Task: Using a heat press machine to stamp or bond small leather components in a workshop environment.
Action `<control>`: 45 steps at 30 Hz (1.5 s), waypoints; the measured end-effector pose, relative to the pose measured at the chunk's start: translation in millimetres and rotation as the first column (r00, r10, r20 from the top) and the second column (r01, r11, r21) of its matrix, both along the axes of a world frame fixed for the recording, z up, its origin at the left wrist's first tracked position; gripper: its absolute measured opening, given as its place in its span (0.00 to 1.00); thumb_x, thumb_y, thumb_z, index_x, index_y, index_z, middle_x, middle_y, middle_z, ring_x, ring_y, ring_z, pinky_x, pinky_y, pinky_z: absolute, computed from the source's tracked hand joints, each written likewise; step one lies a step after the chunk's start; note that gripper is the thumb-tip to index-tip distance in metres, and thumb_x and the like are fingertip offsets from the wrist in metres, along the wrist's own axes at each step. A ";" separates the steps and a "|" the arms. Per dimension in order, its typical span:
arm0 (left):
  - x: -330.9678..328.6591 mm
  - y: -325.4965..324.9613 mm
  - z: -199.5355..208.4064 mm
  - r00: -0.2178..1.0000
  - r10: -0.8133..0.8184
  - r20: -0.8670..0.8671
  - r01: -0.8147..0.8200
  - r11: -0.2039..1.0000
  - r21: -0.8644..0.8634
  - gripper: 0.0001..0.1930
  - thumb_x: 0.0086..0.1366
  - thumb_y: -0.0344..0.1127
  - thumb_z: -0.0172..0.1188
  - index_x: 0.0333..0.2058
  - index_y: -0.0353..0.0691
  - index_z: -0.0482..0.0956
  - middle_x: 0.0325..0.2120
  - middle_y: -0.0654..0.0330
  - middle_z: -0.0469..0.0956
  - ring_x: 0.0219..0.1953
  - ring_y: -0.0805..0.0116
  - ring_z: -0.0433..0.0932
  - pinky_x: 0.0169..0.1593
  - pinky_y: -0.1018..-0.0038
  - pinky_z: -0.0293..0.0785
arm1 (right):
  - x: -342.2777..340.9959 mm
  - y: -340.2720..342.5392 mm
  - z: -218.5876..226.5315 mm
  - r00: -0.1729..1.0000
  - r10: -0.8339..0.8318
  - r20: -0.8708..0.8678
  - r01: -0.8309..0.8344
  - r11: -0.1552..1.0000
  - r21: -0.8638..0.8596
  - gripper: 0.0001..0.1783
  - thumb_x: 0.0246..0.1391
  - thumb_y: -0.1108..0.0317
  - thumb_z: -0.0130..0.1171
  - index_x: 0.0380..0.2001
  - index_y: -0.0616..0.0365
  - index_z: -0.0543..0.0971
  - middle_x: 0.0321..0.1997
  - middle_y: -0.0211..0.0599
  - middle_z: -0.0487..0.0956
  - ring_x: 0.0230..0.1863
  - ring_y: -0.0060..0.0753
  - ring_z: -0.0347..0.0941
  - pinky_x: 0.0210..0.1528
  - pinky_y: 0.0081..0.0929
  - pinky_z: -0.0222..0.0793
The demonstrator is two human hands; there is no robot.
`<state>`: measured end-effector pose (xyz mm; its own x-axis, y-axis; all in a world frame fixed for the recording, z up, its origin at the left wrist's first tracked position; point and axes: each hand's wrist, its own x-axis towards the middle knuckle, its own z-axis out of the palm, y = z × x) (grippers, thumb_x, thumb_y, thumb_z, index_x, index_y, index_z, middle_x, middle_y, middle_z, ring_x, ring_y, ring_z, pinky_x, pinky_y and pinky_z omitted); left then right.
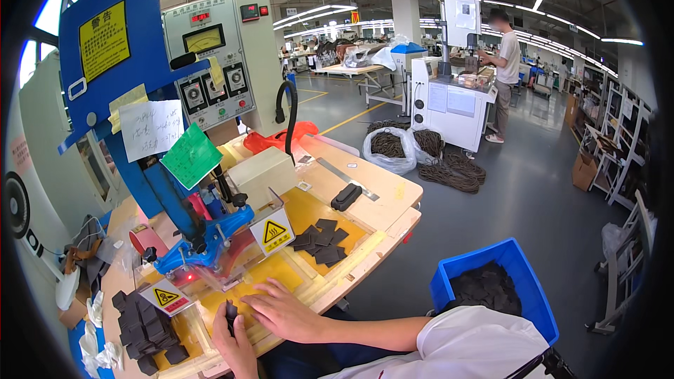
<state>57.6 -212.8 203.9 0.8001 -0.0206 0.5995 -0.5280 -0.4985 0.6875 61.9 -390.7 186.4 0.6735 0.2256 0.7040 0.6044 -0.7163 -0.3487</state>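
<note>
My left hand (234, 348) is closed around a small black piece (230, 313), held between thumb and fingers at the front of the yellow work surface (265, 275). Fingers stretched out, my right hand (284, 311) rests beside it on that surface, open. Just behind both hands stands the machine's blue press head (203, 245), with a clear guard and a red light under it. Left of my left hand lies a heap of small black blocks (146, 330). Flat black pieces (323, 241) are piled to the right of the press head.
Warning plates (272, 231) flank the press head. A black oblong object (346, 197) and a metal ruler (358, 184) lie on the wooden table (400, 193). At my right, a blue bin (537, 295) holds dark scraps. Another person (507, 63) stands at a white machine (449, 102) farther off.
</note>
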 end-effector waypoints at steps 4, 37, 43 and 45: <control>-0.8 2.6 0.7 1.000 -0.007 0.016 0.007 0.999 0.047 0.20 0.73 0.24 0.62 0.62 0.27 0.79 0.54 0.43 0.86 0.55 0.48 0.85 0.63 0.59 0.76 | 0.4 1.4 -1.3 1.000 0.001 -0.009 0.000 0.999 0.037 0.26 0.69 0.66 0.64 0.66 0.64 0.77 0.65 0.44 0.81 0.72 0.56 0.69 0.79 0.58 0.59; 0.3 -1.1 -3.1 1.000 0.006 0.010 -0.007 0.995 0.095 0.21 0.71 0.26 0.67 0.61 0.28 0.80 0.52 0.43 0.85 0.53 0.46 0.84 0.62 0.57 0.76 | 0.6 -3.5 0.1 0.998 0.010 -0.062 -0.008 0.999 0.042 0.28 0.65 0.67 0.66 0.66 0.65 0.76 0.65 0.47 0.80 0.71 0.54 0.70 0.80 0.56 0.59; -1.4 0.0 -1.1 1.000 -0.005 -0.007 0.006 0.996 0.090 0.22 0.69 0.26 0.68 0.60 0.28 0.80 0.51 0.42 0.85 0.53 0.45 0.84 0.62 0.57 0.76 | -3.3 -2.2 3.1 0.998 -0.060 -0.033 0.062 0.996 0.063 0.27 0.64 0.68 0.66 0.65 0.65 0.77 0.62 0.48 0.82 0.70 0.53 0.71 0.79 0.56 0.60; -1.2 -1.6 0.0 1.000 -0.001 0.015 -0.001 0.993 0.119 0.22 0.69 0.25 0.68 0.60 0.28 0.80 0.51 0.42 0.85 0.53 0.46 0.84 0.61 0.57 0.76 | -3.5 -4.5 3.6 0.995 -0.094 -0.019 0.095 0.993 0.064 0.27 0.64 0.68 0.66 0.64 0.65 0.77 0.61 0.48 0.82 0.70 0.54 0.71 0.79 0.56 0.60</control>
